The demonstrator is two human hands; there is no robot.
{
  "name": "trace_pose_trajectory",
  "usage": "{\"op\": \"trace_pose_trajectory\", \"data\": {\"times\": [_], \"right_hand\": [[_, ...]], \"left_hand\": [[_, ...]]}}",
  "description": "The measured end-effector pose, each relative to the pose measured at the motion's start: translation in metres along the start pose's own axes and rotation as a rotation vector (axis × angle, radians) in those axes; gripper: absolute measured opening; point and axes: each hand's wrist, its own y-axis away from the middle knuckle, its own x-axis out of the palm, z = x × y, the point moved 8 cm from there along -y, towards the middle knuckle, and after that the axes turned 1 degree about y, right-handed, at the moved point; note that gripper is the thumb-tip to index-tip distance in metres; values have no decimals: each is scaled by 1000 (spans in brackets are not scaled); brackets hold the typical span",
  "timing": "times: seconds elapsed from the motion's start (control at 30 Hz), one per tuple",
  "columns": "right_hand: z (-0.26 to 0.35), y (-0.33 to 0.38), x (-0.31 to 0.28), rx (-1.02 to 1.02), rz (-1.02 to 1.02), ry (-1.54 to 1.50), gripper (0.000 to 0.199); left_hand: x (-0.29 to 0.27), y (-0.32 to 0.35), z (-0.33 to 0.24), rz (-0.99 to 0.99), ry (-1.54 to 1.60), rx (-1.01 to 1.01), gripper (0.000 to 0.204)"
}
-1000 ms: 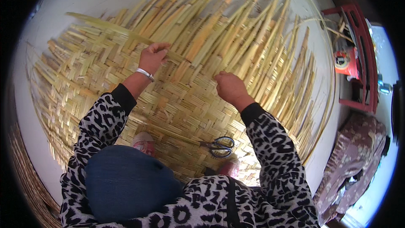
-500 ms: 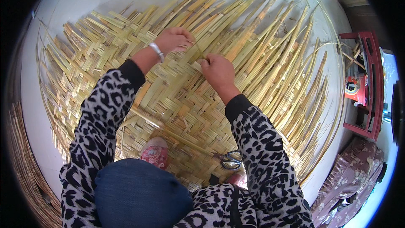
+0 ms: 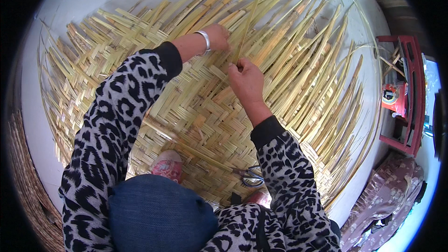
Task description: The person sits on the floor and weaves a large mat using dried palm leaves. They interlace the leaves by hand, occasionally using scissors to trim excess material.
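Observation:
A large woven mat (image 3: 200, 116) of pale split-cane strips covers the floor, its loose strip ends fanning out at the far and right sides. My right hand (image 3: 247, 81) is closed, pinching a narrow greenish cane strip (image 3: 252, 16) that rises away from me over the loose ends. My left hand (image 3: 215, 37), with a silver bangle at the wrist, is just beyond and left of it, low over the strips. Its fingers are curled downward and partly hidden, so what they grip cannot be made out.
Blue-handled scissors (image 3: 252, 177) lie on the mat near my feet, beside a long cane piece (image 3: 186, 148). My pink shoe (image 3: 167, 165) stands on the weave. At the right are a dark red wooden frame (image 3: 413, 98) and patterned cloth (image 3: 382, 200); bundled strips (image 3: 28, 182) lie at the left.
My left hand has moved right and away from the strip between the hands, down toward the loose ends. The strip in my right hand now stretches far forward; that hand shifted slightly right.

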Motion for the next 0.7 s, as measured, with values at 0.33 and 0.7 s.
{"op": "trace_pose_trajectory", "data": {"times": [0.33, 0.7], "right_hand": [[-10, 5, 2, 57, 6, -162, 26], [-38, -3, 24, 238, -34, -446, 22]], "left_hand": [[17, -6, 2, 66, 28, -96, 44], [42, -4, 19, 63, 420, -110, 41]]}}
